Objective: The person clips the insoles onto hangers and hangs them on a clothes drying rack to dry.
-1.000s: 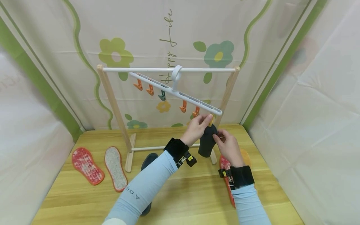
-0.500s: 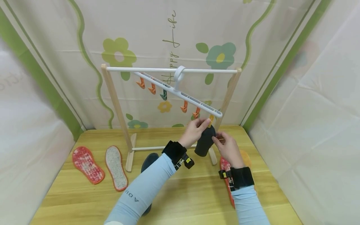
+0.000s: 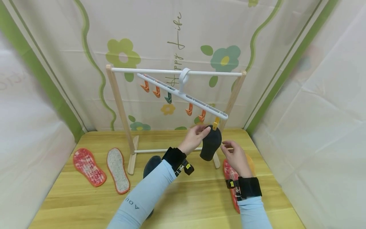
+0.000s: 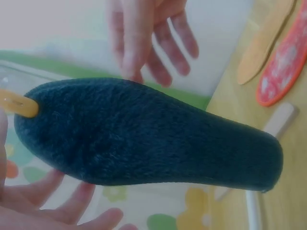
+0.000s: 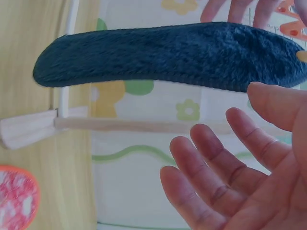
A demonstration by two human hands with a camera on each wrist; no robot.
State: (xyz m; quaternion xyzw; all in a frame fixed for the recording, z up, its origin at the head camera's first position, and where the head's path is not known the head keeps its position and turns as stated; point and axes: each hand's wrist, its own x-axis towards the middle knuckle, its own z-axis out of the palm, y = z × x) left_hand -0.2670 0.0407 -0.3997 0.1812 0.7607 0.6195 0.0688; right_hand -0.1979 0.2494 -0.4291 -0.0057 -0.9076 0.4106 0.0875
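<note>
A dark, fuzzy insole (image 3: 211, 145) hangs toe down from a yellow clip (image 3: 215, 124) at the right end of a white hanger (image 3: 181, 93). My left hand (image 3: 193, 139) is at the insole's upper left edge, its fingers relaxed and reaching partly behind it in the left wrist view. Beside the opposite edge is my right hand (image 3: 235, 157). Its fingers are loosely spread in the right wrist view, with the thumb tip right at the insole's edge and nothing gripped. Orange clips (image 3: 189, 109) and a green clip (image 3: 168, 98) hang along the hanger.
The hanger hooks over the white rod (image 3: 148, 70) of a wooden rack. Left on the table (image 3: 183, 197) lie a red-and-white insole (image 3: 89, 167) and a grey one (image 3: 118, 171). A dark insole (image 3: 151, 165) is partly under my left arm; another red insole (image 3: 231, 171) lies right.
My left hand has slid off the yellow clip, down and left to the insole's edge. My right hand has drawn back slightly right and down. The insole now hangs from the clip.
</note>
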